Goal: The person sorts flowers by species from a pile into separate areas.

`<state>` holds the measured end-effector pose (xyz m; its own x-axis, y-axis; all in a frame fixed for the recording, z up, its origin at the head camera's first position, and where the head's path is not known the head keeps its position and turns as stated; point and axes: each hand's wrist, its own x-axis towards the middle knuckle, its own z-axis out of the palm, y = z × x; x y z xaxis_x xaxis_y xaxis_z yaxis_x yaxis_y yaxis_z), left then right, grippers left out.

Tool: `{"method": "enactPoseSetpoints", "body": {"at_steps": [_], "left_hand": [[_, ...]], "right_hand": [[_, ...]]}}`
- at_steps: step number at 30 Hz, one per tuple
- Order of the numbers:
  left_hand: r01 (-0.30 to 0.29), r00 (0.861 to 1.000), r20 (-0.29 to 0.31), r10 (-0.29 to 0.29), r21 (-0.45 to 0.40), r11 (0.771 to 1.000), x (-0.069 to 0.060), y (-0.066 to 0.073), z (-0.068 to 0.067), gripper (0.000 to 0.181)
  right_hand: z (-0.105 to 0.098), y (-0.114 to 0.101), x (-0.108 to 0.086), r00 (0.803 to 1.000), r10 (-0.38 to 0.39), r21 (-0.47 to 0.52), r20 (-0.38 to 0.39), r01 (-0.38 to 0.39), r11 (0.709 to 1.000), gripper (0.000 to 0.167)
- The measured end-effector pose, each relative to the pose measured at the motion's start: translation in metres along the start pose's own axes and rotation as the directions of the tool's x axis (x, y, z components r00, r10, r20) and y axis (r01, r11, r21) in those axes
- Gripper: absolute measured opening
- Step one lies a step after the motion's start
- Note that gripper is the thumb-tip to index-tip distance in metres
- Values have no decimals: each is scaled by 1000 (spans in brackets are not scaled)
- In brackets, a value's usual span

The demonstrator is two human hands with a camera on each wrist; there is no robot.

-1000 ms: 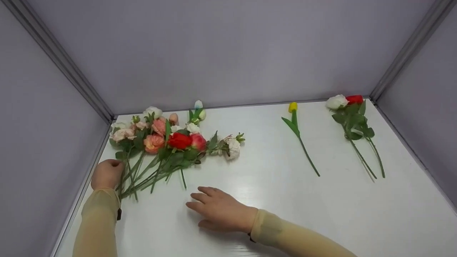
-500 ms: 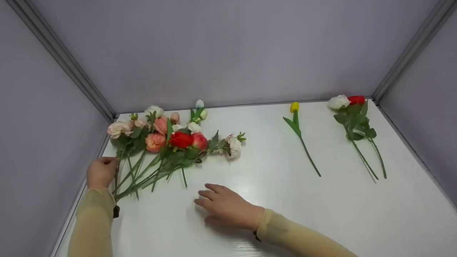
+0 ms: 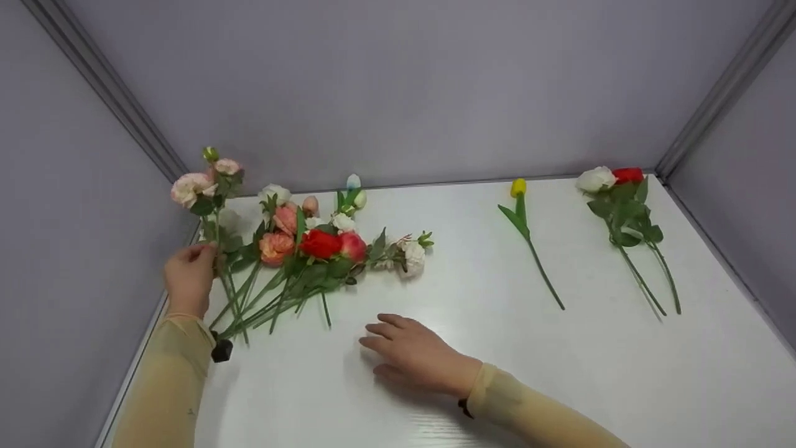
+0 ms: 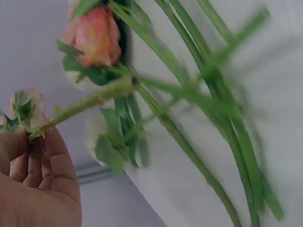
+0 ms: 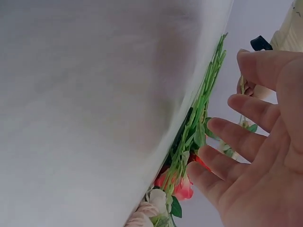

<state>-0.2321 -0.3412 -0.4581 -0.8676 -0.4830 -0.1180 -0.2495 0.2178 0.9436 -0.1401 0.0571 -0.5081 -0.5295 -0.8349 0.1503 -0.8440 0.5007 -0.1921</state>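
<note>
At the left of the head view, my left hand (image 3: pixel 190 280) pinches the stem of a pale pink flower (image 3: pixel 194 189), whose blooms stand above the pile. In the left wrist view, thumb and fingers of the left hand (image 4: pixel 42 175) grip that green stem (image 4: pixel 90 101); its cut end points toward the other stems. Beside it lie overlapping flowers with a red bloom (image 3: pixel 320 243), an orange one (image 3: pixel 277 248) and white ones. My right hand (image 3: pixel 423 356) hovers over or rests on the table with spread fingers, holding nothing; the right wrist view also shows the right hand (image 5: pixel 265 151) with relaxed fingers.
A yellow tulip (image 3: pixel 518 188) lies alone right of centre on the white table (image 3: pixel 472 274). Farther right, a white rose (image 3: pixel 597 179) and a red rose (image 3: pixel 628 175) lie side by side. Grey walls (image 3: pixel 423 87) stand around the back and sides.
My left hand has raised the pale pink flower from the left side of the pile, and its blooms now stand higher. The right hand has shifted slightly right, its fingers still spread.
</note>
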Motion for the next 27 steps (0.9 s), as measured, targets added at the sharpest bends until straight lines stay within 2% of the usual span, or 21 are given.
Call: {"method": "enactPoseSetpoints", "body": {"at_steps": [3, 5, 7, 8, 10, 12, 14, 16, 17, 19, 21, 25, 27], "left_hand": [[-17, 997, 72, 31, -183, 983, -10, 18, 30, 40], [-34, 989, 132, 71, -264, 964, -21, 28, 53, 37], [-32, 971, 215, 106, -323, 946, -36, 38, 76, 35], [-24, 961, 253, 115, -338, 941, -44, 43, 89, 34], [-9, 939, 317, 134, -368, 930, -61, 52, 114, 31], [3, 913, 374, 161, -400, 916, -79, 59, 138, 27], [11, 891, 413, 188, -433, 901, -95, 65, 162, 22], [14, 867, 446, 223, -469, 883, -110, 69, 184, 19], [13, 853, 462, 242, -483, 876, -116, 70, 194, 19], [13, 831, 487, 269, -500, 866, -127, 73, 210, 19], [15, 808, 511, 293, -516, 857, -136, 74, 223, 19], [45, 767, 566, 302, -517, 855, -146, 74, 237, 22], [54, 752, 589, 296, -503, 863, -148, 74, 241, 24]], "right_hand": [[-6, 10, -8, 994, 94, 81, -52, -89, 993, 40], [-11, 17, -13, 980, 172, 162, -98, -155, 974, 33], [-15, 24, -19, 953, 271, 282, -132, -226, 933, 29], [-18, 27, -22, 936, 323, 350, -139, -259, 900, 27], [-23, 32, -28, 894, 429, 491, -128, -319, 811, 25], [-28, 35, -34, 850, 520, 630, -84, -359, 689, 25], [-31, 39, -38, 816, 577, 736, -37, -368, 568, 27], [-33, 42, -42, 799, 602, 806, -9, -350, 476, 30], [-34, 42, -44, 794, 608, 831, -2, -337, 443, 31], [-34, 44, -47, 788, 616, 858, -7, -312, 408, 30], [-34, 46, -50, 776, 630, 873, -18, -295, 388, 28], [-34, 48, -55, 737, 676, 902, -28, -273, 335, 24], [-34, 49, -57, 721, 693, 916, -16, -267, 299, 22]]}}
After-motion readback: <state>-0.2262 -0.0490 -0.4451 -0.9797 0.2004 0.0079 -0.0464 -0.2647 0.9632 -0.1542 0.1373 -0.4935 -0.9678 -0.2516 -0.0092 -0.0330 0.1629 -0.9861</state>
